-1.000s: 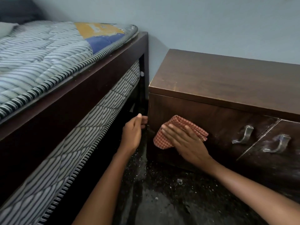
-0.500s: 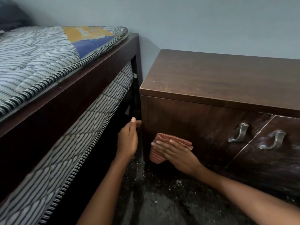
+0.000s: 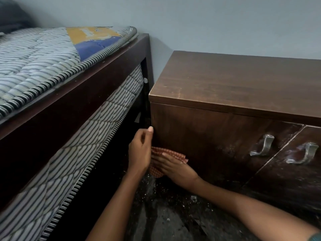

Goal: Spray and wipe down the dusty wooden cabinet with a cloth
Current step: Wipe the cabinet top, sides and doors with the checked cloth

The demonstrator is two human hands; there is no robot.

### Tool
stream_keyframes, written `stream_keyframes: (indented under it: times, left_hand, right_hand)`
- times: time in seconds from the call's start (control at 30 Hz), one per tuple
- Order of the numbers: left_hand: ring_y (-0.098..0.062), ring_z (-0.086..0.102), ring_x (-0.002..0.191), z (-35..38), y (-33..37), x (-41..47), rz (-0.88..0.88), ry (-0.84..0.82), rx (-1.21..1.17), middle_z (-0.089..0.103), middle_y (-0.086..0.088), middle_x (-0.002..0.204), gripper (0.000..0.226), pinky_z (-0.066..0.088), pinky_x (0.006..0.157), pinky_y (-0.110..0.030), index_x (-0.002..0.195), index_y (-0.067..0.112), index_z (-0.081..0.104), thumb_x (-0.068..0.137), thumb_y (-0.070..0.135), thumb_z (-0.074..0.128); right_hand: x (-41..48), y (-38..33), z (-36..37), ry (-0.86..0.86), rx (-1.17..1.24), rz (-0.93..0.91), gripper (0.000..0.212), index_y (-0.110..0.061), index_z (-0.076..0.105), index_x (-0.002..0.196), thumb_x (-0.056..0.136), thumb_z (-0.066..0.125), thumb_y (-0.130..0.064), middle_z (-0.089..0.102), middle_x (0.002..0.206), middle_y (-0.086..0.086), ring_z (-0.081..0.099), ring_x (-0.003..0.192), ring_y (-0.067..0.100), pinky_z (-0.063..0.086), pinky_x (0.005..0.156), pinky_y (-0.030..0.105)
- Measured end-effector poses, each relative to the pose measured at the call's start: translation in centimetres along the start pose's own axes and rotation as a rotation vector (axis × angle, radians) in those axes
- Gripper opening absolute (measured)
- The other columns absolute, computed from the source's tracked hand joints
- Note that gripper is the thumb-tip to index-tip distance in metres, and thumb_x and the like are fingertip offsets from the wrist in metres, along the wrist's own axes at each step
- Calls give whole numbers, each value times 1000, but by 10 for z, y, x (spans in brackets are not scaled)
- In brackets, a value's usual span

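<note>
Now, the bed (image 3: 73, 101) fills the left side, with a striped mattress (image 3: 34, 63) on top of its dark wood frame and a second striped mattress (image 3: 73, 153) tucked under it. A blue and yellow patch (image 3: 93, 39) sits at the far corner of the top mattress.

Just beside the bed, against the wall (image 3: 208, 23), stands the cabinet (image 3: 225, 80). Its top is brown and bare, with pale scuffs near the front left corner. Its front is darker, and it looks dusty and blotchy low down on the right side. Two metal handles (image 3: 262, 145) sit there, one on each door, near each other.

The floor (image 3: 165, 214) in front of the cabinet is dark, with small pale specks on it.

Your right hand (image 3: 175, 168) lies flat on the cabinet's front, low down by its left edge. Its fingers are straight and close together, and they press the cloth (image 3: 166, 153) against the wood. The cloth is red and white checks, bunched up under your hand, with a bit poking out above and below your fingers.

Your left hand (image 3: 140, 150) is at the cabinet's front left edge, just beside your right hand. Its fingers are curled, and one fingertip touches the edge. It holds nothing you can see.
</note>
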State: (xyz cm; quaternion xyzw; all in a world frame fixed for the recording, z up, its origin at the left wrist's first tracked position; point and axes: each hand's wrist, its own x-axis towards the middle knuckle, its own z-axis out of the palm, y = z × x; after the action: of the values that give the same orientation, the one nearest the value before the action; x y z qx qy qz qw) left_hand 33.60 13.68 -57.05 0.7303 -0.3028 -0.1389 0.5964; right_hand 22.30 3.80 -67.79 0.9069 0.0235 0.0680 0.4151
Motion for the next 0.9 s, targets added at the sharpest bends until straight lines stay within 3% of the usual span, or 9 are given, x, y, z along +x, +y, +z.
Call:
stream_keyframes:
  times: [0.07, 0.17, 0.37, 0.5, 0.63, 0.73, 0.83, 0.9]
  left_hand:
    - [-24, 64, 86, 0, -1, 0, -18, 8, -19, 66, -6, 84, 37, 48, 80, -41, 80, 15, 62, 95, 40, 39]
    - [-17, 65, 84, -1, 3, 1, -97, 6, -109, 66, 7, 81, 40, 48, 83, -36, 75, 26, 62, 98, 36, 31]
    - [-23, 66, 85, -5, 1, 5, -153, 2, -191, 69, -1, 81, 48, 50, 91, -44, 74, 19, 66, 100, 29, 27]
    - [-23, 66, 84, -5, -2, 6, -170, 15, -213, 67, -2, 80, 43, 51, 86, -37, 73, 17, 64, 99, 25, 32]
    - [-22, 63, 91, -3, -21, 5, -176, -38, -66, 65, 3, 80, 29, 51, 88, -38, 71, 23, 62, 93, 12, 46]
    - [-22, 62, 101, -3, -37, 4, -235, -162, 71, 65, -2, 92, 25, 49, 94, -39, 83, 15, 62, 90, -2, 46]
    - [-23, 60, 107, -5, -43, 2, -300, -253, 153, 64, -9, 102, 31, 46, 97, -38, 107, 3, 62, 89, -10, 40]
    - [-25, 58, 111, -4, -42, 2, -330, -261, 158, 64, -14, 107, 35, 46, 98, -36, 112, -3, 60, 88, -14, 37]
  right_hand:
    - [-20, -7, 11, -85, -37, -27, 69, -11, 15, 146, 89, 47, -34, -4, 155, 5, -10, 143, 23, -21, 112, 48]
    - [-57, -5, 21, -36, -25, 46, 68, -8, 9, 149, 88, 38, -18, -3, 158, 4, -11, 145, 21, -19, 114, 44]
    - [-55, 8, 1, 118, 143, 237, 61, -14, 25, 147, 86, 30, -13, 17, 157, -5, 5, 144, 14, -8, 117, 35]
    - [-16, -6, 4, 134, 67, 120, 61, -8, 15, 149, 89, 27, -15, 7, 157, 1, 4, 146, 18, -12, 116, 41]
    - [1, -34, 20, -28, 4, -43, 63, -8, 4, 145, 92, 34, -25, -7, 154, 2, -10, 142, 21, -20, 113, 45]
    - [-28, -45, 36, -123, -14, -106, 64, -9, 4, 146, 93, 36, -26, -11, 153, 4, -14, 140, 21, -24, 111, 46]
    - [-62, -41, 47, -120, 7, -71, 66, -14, 16, 145, 82, 35, -20, 7, 156, -3, 1, 142, 16, -19, 112, 43]
    - [-72, -35, 47, -105, 53, -34, 68, -13, 23, 145, 79, 38, -18, 15, 156, -3, 6, 143, 14, -16, 115, 39]
